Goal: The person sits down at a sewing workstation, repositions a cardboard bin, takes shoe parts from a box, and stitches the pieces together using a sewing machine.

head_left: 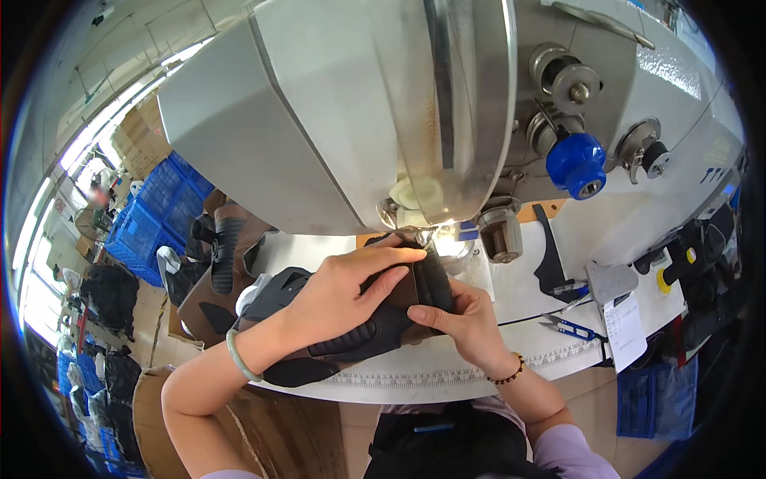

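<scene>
Black-and-brown workpiece (433, 275) is sitting right under the machine head, bunched up on the tabletop, and both hands are working on it. Right hand (471, 323) is grasping its edge, thumb showing on top and fingers tucking behind. Left hand (339, 287) is pressing on it with forefinger and thumb; can't tell from where I'm standing whether it's pinching a fold or just pushing down. Two wrist bits, btw: one pale green bangle (234, 351) sitting on the left, one beaded bracelet (511, 373) circling the right.

Surface-wise, one white table (519, 279) is holding all this, with one ruler strip (439, 377) running along its near edge. One big pale grey sewing machine (319, 96) is looming over everything, sporting one chunky blue knob (576, 164). Off to the right I'm counting one black cut-out (549, 251) lying flat, one pair of blue snips (573, 327) and one paper slip (624, 331). More brown-and-black pieces (227, 255) are lying heaped on the left, overlapping too much for a count.

Room's looking busy: at least two blue crates (159, 211) are standing off left, one cardboard box (144, 136) is showing behind them, and another carton (287, 431) is sitting below the table.
</scene>
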The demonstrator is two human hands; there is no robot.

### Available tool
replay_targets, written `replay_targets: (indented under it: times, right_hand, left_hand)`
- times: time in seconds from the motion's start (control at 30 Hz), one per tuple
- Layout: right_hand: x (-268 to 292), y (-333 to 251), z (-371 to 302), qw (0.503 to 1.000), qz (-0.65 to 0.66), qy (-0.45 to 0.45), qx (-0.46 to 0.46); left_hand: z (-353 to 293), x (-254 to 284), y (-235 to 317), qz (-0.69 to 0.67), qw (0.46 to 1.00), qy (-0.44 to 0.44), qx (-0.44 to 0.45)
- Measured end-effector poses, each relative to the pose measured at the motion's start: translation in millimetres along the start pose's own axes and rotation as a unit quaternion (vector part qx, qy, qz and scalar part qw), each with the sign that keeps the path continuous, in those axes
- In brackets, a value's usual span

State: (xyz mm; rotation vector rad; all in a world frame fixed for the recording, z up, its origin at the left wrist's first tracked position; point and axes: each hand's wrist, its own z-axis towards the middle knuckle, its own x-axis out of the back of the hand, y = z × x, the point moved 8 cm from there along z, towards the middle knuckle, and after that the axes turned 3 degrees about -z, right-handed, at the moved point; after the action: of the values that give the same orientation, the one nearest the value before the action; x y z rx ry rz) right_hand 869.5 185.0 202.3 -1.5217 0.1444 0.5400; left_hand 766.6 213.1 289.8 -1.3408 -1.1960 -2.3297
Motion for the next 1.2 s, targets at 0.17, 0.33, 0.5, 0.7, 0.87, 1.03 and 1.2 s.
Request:
replay_targets:
  times: [0.17,0.33,0.5,0.7,0.87,1.03,1.2]
  right_hand:
    - [6.7,0.2,-2.4,0.989,-0.107,-0.104,0.023]
    - [19.9,29.2,-9.8,0.985,-0.151,-0.07,0.052]
    - [1.4,3.6,-36.6,0.986,-0.152,0.013,0.072]
    - [3.5,-19.8,-53.9,0.99,-0.144,0.011,-0.001]
    - [9.0,-27.8,-54.6,0.994,-0.105,-0.038,-0.012]
    - [26.5,-28.1,-37.5,0.994,-0.067,-0.067,-0.061]
    - [14.4,-34.8,-25.4,0.99,-0.117,-0.066,-0.03]
  left_hand:
    - [-12.3,16.0,-13.6,-0.072,0.997,-0.001,0.03]
    - [-34.7,18.6,14.0,0.106,0.989,-0.101,0.036]
    - [-46.9,11.8,42.4,0.205,0.974,-0.099,0.011]
    - [-54.9,-0.4,48.1,0.113,0.981,-0.145,0.057]
    - [-61.4,-4.4,47.0,0.128,0.99,-0.066,-0.011]
    - [-62.2,-4.8,47.1,0.127,0.99,-0.051,-0.023]
    - [-61.1,-7.6,51.9,0.157,0.986,-0.041,-0.045]
